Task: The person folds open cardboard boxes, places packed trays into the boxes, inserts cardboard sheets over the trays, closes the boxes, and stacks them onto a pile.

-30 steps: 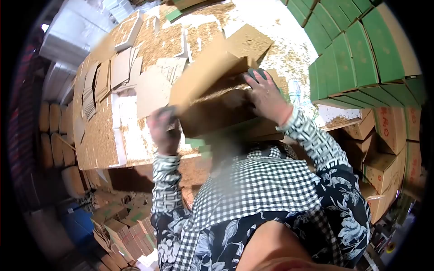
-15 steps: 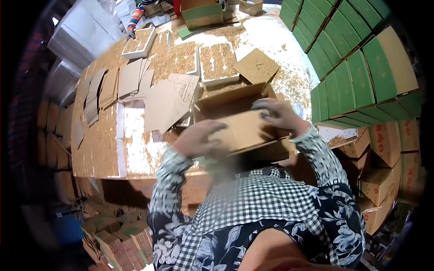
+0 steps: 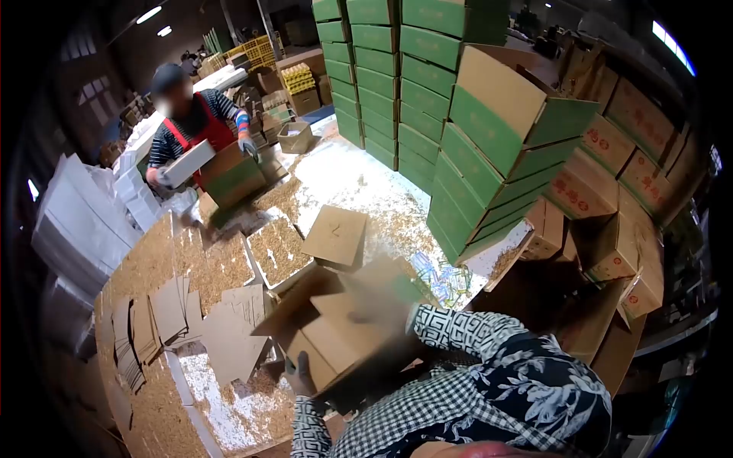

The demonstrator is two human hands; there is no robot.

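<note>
While left hand (image 3: 300, 374) is gripping near left wall of open carton (image 3: 314, 347), right hand (image 3: 385, 307) is blurring over its right side, its grip impossible to tell. Carton is gaping between hands. Just beyond, cardboard sheet (image 3: 336, 234) and white-rimmed tray (image 3: 290, 275) are crowding counter (image 3: 347, 172); green box stacks (image 3: 473, 179) are towering right. Farther, co-worker (image 3: 214, 120) is holding white block (image 3: 189, 165) beside green-sided box (image 3: 234, 183).

Can see a lit ceiling lamp (image 3: 149, 14) far left, yellow trays (image 3: 298, 79) stacked far off, red-printed brown cartons (image 3: 582, 192) piled at right.
</note>
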